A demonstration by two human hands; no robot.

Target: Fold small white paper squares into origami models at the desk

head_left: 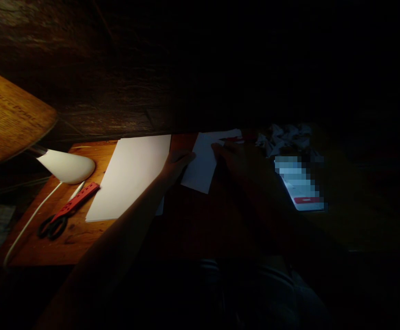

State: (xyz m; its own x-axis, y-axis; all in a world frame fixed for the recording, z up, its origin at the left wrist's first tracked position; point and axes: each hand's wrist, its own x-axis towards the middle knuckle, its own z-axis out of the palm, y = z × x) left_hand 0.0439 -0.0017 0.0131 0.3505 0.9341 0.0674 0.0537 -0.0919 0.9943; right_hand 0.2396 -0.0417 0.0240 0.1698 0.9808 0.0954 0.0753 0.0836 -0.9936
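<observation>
Both hands work a small white sheet [201, 167] lying on the wooden counter [79, 233]: the left hand [177, 164] presses flat on its left edge, the right hand [236, 158] rests fingers on its upper right side, the grip there too dark to tell. This looks like folding; creasing calls for steady pressure. A larger smooth sheet [131, 176], red-handled scissors [67, 211] and a lit phone [301, 185] lie nearby.

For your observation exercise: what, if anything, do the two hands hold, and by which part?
Both hands rest on the small white sheet: the left hand at its left edge, the right hand at its upper right. Too dark to tell a true grip.
</observation>
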